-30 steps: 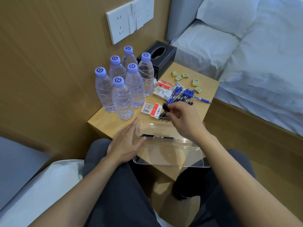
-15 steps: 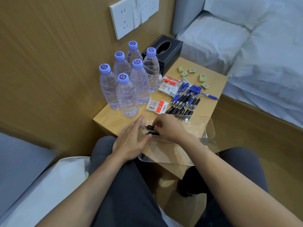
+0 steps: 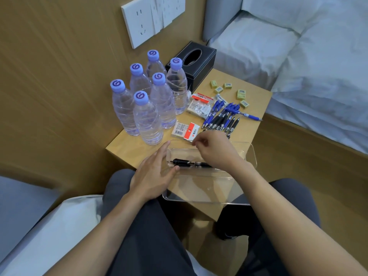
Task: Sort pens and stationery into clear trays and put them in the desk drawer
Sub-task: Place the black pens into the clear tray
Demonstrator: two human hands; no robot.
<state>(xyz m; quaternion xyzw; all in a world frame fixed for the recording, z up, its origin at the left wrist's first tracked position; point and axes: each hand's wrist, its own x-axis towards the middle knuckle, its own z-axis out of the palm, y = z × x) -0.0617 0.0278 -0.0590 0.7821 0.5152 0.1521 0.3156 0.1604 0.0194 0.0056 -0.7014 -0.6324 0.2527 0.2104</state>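
Bedside table (image 3: 256, 108): left hand (image 3: 153, 176) flat, fingers spread, steadying clear tray (image 3: 253, 156) against sliding. Black pens (image 3: 189, 163) lie inside. Right hand (image 3: 217, 150) empty, fingers loosely curled, above tray toward pen pile (image 3: 223, 118).

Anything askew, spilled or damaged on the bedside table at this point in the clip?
Nothing spilled or damaged. One oddity: a single blue ballpoint pen lies crosswise, pointing toward the bed, while the remaining blue and black pens lie roughly parallel. The near clear plastic tray also overhangs the wooden table's front edge.
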